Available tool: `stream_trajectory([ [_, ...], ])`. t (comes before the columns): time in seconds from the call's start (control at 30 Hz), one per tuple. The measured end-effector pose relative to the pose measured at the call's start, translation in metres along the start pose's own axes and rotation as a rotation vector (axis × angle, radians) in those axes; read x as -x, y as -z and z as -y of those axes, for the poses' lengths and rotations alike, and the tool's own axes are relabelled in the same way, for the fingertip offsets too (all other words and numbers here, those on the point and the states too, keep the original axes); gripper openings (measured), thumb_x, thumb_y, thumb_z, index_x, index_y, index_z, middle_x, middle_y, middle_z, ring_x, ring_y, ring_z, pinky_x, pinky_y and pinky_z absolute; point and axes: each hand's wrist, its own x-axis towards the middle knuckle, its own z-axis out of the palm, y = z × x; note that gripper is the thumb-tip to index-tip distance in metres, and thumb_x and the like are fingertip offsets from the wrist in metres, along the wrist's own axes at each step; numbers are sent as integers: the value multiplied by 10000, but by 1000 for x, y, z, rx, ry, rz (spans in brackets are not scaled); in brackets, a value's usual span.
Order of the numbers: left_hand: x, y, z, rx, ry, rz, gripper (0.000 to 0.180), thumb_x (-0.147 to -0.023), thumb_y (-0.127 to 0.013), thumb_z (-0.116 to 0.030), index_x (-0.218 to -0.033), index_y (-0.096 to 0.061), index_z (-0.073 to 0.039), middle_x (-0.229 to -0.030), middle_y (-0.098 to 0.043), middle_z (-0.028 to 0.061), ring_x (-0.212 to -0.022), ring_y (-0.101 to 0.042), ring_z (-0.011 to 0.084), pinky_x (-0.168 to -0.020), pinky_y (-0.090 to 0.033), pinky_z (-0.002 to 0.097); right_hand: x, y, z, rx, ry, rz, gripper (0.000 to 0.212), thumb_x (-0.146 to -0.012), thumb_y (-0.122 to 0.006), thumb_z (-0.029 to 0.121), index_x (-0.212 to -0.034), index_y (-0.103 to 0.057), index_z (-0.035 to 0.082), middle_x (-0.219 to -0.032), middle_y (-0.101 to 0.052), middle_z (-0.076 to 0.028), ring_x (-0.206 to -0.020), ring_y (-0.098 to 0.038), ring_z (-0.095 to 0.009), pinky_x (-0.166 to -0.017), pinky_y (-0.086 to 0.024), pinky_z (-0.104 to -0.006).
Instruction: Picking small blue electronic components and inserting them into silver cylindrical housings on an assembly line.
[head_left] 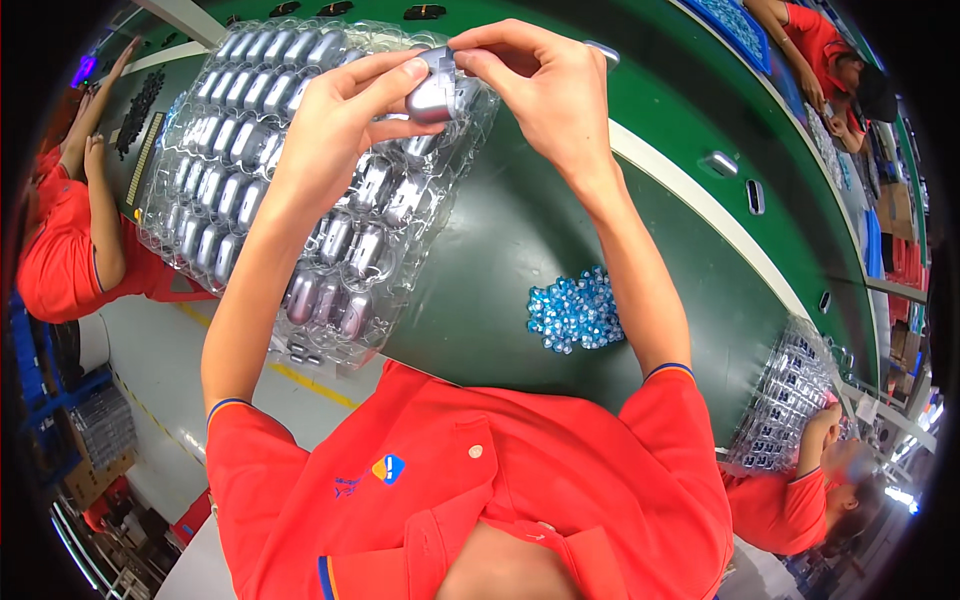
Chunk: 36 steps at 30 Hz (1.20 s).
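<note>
My left hand (340, 115) grips a shiny grey rounded plastic shell (433, 92) above the far part of the table, thumb on its upper edge and fingers beneath. My right hand (560, 95) comes in from the other side, thumb and forefinger pinched together at the shell's upper right corner. Whatever lies between those fingertips is too small or hidden to make out. Below my left forearm spreads a clear plastic blister tray (405, 285), its pockets holding rows of similar grey shells. Beside my right forearm lies a heap of small blue-and-clear pieces (572, 312).
A pale rail (690, 205) divides the dark green table (480, 270) from a green belt (680, 110), which carries a grey shell (722, 163) and a dark-faced one (755, 196). People in red work at left, upper right and lower right, the last beside another clear tray (785, 390).
</note>
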Motion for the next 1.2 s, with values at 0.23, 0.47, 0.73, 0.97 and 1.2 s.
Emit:
stream_trajectory([
  [0.23, 2, 3, -7, -86, 7, -8, 474, -946, -654, -245, -1230, -582, 127, -1068, -674, 157, -919, -699, 201, -832, -607, 351, 0, -5, 3, 75, 50, -15, 142, -854, -728, 68, -986, -750, 20, -875, -758, -75, -841, -735, -146, -784, -575, -251],
  [0.47, 6, 2, -5, -65, 32, -23, 479, -933, -676, -259, -1205, -598, 127, -1037, -677, 147, -904, -700, 188, -816, -603, 317, 1, -8, 2, 95, 99, -3, 139, -841, -742, 80, -964, -748, 17, -864, -756, -83, -835, -739, -156, -774, -578, -264],
  [0.73, 6, 6, -7, -208, 60, -8, 510, -909, -706, -278, -1189, -601, 135, -1008, -678, 147, -884, -702, 189, -803, -601, 303, -1, -15, 0, 99, 4, 66, 150, -846, -730, 87, -982, -745, 23, -867, -755, -86, -831, -734, -154, -771, -574, -269],
  [0.97, 4, 2, -2, -217, -2, -2, 518, -904, -715, -273, -1194, -596, 139, -987, -680, 143, -867, -707, 192, -793, -597, 284, 8, -22, 4, 41, -20, -19, 149, -881, -685, 91, -996, -741, 15, -878, -751, -86, -823, -721, -145, -786, -570, -266],
  [1.2, 16, -3, 7, -444, -310, 11, 353, -902, -697, -126, -1226, -649, 7, -979, -686, 100, -866, -688, 154, -776, -602, 289, 10, -32, -10, -264, -173, -23, 183, -931, -592, 76, -1056, -676, -28, -1008, -706, -113, -905, -677, -162, -816, -535, -287],
])
